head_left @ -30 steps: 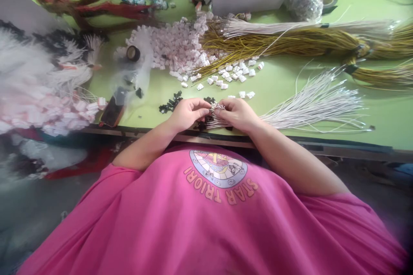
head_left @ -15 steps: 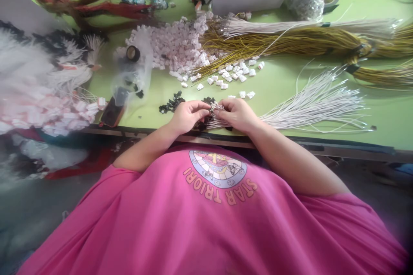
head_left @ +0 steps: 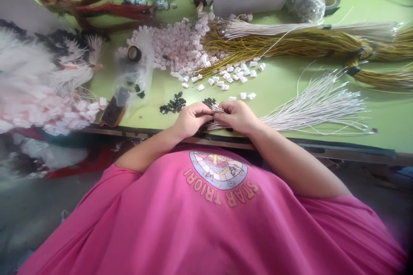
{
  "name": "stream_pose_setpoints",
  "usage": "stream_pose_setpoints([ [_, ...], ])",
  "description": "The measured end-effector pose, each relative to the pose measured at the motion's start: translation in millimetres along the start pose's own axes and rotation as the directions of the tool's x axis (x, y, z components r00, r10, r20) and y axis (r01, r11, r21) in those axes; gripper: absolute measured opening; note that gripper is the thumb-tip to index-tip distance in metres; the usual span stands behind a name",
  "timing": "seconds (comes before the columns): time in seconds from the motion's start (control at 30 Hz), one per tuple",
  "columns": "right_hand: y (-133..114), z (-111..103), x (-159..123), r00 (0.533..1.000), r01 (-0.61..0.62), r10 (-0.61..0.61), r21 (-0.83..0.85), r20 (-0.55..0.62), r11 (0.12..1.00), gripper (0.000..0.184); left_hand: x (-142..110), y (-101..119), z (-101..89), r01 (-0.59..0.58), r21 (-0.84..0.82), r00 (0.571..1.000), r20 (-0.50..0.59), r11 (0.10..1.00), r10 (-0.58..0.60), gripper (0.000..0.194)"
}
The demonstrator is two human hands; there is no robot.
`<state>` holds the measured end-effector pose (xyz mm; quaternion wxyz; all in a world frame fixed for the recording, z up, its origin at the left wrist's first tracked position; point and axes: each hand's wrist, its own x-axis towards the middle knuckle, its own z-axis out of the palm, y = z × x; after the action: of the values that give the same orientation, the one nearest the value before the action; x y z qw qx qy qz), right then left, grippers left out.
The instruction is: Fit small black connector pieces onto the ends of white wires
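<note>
My right hand [head_left: 238, 115] is closed around one end of a bundle of white wires [head_left: 309, 109], whose loose ends fan out to the right across the green table. Close against it, my left hand [head_left: 192, 118] pinches with thumb and forefinger at the wire tips; whatever sits between those fingers is too small to make out. Small black connectors [head_left: 173, 103] lie in a pile left of my left hand. More black connectors [head_left: 209, 101] show just behind my fingertips, partly covered by them.
White connector housings [head_left: 174, 47] are heaped beyond my hands, some scattered nearer. Yellow wires [head_left: 290, 45] lie tied at the back right. A phone [head_left: 114, 107], a plastic bag [head_left: 142, 68] and a tape roll [head_left: 134, 53] are at left. The table edge [head_left: 338, 148] runs before me.
My left hand has shifted slightly right, bringing its fingertips closer to my right thumb at the wire ends. The view has moved a little; the wire bundle stays in my right hand.
</note>
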<state>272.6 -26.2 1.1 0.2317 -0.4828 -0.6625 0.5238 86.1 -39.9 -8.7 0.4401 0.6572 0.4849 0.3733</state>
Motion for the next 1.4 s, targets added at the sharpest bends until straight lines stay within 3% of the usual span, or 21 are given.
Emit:
stream_pose_setpoints([
  [0.2, 1.2, 1.4, 1.3, 1.000, -0.008, 0.007, -0.032, -0.031, 0.999, 0.022, -1.6, 6.1, -2.2, -0.077, 0.186, 0.996, 0.054, 0.979, 0.068, 0.005],
  [0.33, 0.6, 0.9, -0.3, 0.990, -0.040, 0.045, 0.039, -0.133, 0.998, 0.023, 7.9, 10.4, -29.8, -0.124, 0.391, 0.988, 0.138, 0.912, 0.075, 0.017],
  [0.4, 0.2, 0.1, -1.0, 0.988, -0.066, 0.081, 0.114, -0.128, 0.991, 0.026, 19.3, 7.2, -49.8, -0.061, 0.524, 0.997, 0.076, 0.850, 0.025, 0.023],
  [0.47, 0.1, -0.4, -1.3, 0.987, -0.109, 0.127, 0.181, -0.094, 0.977, 0.029, 32.7, -0.6, -67.4, 0.058, 0.649, 0.998, -0.052, 0.758, -0.032, 0.018],
  [0.57, 0.2, -0.6, -1.0, 0.986, -0.146, 0.162, 0.242, -0.046, 0.959, 0.029, 49.2, -17.6, -81.2, 0.162, 0.705, 0.986, -0.092, 0.690, -0.137, 0.013],
  [0.67, 0.0, -0.5, -0.4, 0.990, -0.127, 0.136, 0.228, -0.028, 0.965, 0.022, 58.3, -34.0, -82.9, 0.162, 0.660, 0.987, -0.089, 0.734, -0.137, 0.003],
  [0.8, -2.3, -0.5, -0.5, 0.992, -0.117, 0.123, 0.153, -0.029, 0.981, 0.016, 62.6, -40.7, -84.1, 0.093, 0.598, 0.995, -0.020, 0.796, -0.101, 0.010],
  [0.93, -4.4, -0.2, -1.4, 0.992, -0.120, 0.123, 0.111, -0.022, 0.987, 0.013, 51.4, -19.0, -79.2, 0.083, 0.652, 0.996, -0.046, 0.754, -0.071, 0.007],
  [1.0, -4.2, 0.2, -1.5, 0.993, -0.114, 0.117, 0.115, -0.015, 0.987, 0.013, 37.6, -2.0, -68.5, 0.062, 0.613, 0.998, -0.064, 0.788, -0.028, 0.012],
  [1.17, -2.8, 0.7, -1.0, 0.996, -0.087, 0.091, 0.121, -0.027, 0.989, 0.014, 6.3, 19.4, -28.9, 0.080, 0.224, 0.990, 0.093, 0.971, -0.103, 0.017],
  [1.27, -3.5, 0.3, -0.8, 0.995, -0.086, 0.091, 0.135, -0.030, 0.987, 0.010, 3.5, 13.7, -14.2, 0.167, 0.049, 0.980, 0.105, 0.985, -0.171, 0.019],
  [1.4, -3.9, 0.2, -0.6, 0.995, -0.094, 0.099, 0.191, -0.015, 0.977, 0.006, 5.5, 6.1, -7.8, 0.235, -0.036, 0.970, 0.066, 0.971, -0.232, 0.019],
])
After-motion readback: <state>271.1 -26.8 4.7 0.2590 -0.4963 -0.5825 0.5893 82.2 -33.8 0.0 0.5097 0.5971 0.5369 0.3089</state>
